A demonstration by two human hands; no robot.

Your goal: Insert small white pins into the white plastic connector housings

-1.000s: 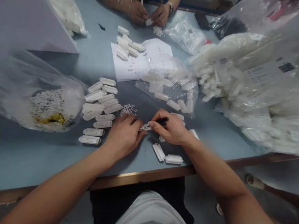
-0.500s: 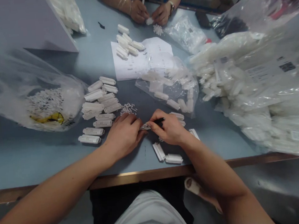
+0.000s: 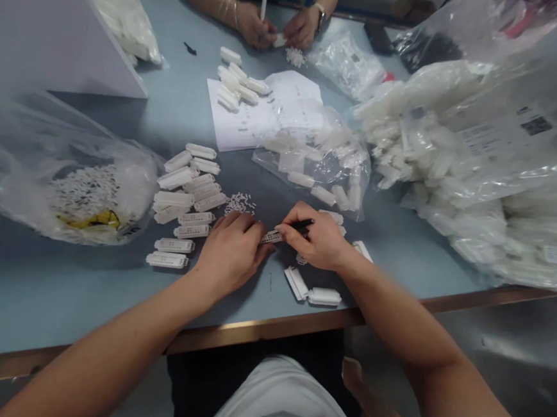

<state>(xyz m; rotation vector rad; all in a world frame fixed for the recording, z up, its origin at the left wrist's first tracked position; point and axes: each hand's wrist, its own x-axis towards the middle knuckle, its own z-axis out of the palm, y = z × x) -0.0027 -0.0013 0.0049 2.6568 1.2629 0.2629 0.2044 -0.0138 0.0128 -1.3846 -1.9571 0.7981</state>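
Observation:
My left hand (image 3: 231,251) is closed on one end of a small white plastic strip (image 3: 272,236) with rows of dark slots. At the strip's other end, my right hand (image 3: 315,239) pinches a slim black tool (image 3: 303,224); its tip and exact kind are hidden by the fingers. A heap of tiny white pieces (image 3: 239,203) lies just beyond my left hand. To the left are stacked several slotted white plastic parts (image 3: 169,245). More white parts (image 3: 324,296) rest near and partly under my right hand.
Across the table, another person's hands (image 3: 257,27) hold a white pen-like tool (image 3: 263,6) and a small white part. Clear bags of white pieces (image 3: 84,191) stand left and right (image 3: 447,144). A printed sheet (image 3: 233,128) lies ahead, partly under a plastic bag (image 3: 323,166).
The black tool in my right hand has tilted slightly and its rear end shows further right. My left hand stays in place. Across the table, the other person's white tool now stands more upright.

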